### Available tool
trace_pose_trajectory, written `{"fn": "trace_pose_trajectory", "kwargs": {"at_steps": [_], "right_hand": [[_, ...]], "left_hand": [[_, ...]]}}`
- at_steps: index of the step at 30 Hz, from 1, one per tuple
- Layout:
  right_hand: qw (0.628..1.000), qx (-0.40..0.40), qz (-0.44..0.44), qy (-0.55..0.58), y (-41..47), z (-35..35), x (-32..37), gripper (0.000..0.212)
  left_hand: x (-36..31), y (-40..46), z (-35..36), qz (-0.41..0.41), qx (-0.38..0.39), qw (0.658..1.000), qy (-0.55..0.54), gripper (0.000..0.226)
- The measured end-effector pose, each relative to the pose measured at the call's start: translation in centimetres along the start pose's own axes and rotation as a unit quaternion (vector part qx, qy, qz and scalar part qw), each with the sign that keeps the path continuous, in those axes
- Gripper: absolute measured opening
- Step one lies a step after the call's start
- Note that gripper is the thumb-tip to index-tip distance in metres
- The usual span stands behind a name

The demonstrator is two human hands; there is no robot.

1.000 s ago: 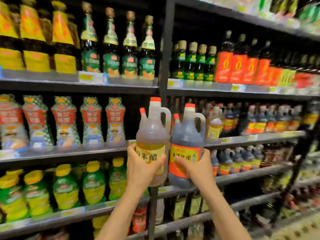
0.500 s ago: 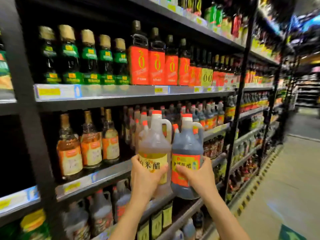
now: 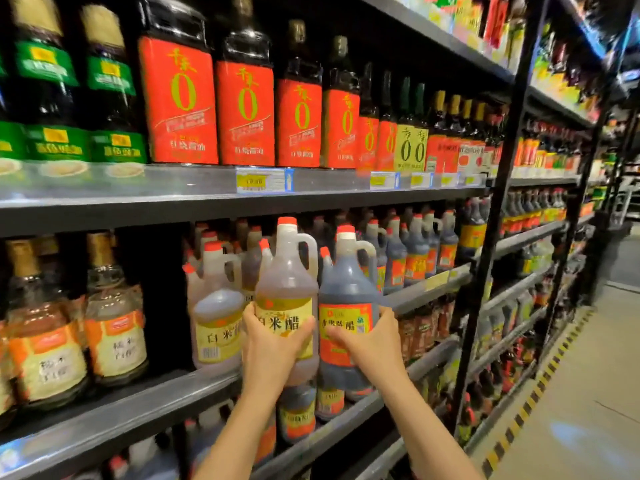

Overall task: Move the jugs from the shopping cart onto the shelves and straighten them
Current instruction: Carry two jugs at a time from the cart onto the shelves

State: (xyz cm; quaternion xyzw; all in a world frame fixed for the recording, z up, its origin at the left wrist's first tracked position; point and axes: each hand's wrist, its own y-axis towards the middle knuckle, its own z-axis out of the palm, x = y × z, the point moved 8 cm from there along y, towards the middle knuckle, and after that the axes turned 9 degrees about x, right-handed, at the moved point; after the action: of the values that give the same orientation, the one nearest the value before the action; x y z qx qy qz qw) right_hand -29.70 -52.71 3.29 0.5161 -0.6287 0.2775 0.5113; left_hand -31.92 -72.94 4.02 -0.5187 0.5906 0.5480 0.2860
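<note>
Centre frame — left hand grips the pale, yellow-labelled plastic jug, right hand grips the dark, red-labelled plastic jug. Both upright, side by side, touching — held in front of the grey metal shelf, beside matching jugs.

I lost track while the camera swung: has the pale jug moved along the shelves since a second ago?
Yes. The pale jug has travelled right past the upright post, now reaching the matching jugs.
</note>
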Motion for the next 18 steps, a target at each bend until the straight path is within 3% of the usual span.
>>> {"fn": "trace_pose_trajectory", "kwargs": {"at_steps": [8,12,18], "right_hand": [[0.993,0.114,-0.042,-0.001,10.4,0.1,-0.9,0.084],[0.987,0.149,-0.069,0.006,13.9,1.5,-0.7,0.094],[0.978,0.173,-0.112,0.033,16.1,4.1,-0.1,0.080]], "left_hand": [[0.1,3.5,4.4,-0.050,-0.120,0.990,0.045,0.094],[-0.3,4.5,4.9,-0.063,-0.179,0.979,0.076,0.094],[0.0,5.6,4.0,-0.077,-0.246,0.961,0.103,0.088]]}}
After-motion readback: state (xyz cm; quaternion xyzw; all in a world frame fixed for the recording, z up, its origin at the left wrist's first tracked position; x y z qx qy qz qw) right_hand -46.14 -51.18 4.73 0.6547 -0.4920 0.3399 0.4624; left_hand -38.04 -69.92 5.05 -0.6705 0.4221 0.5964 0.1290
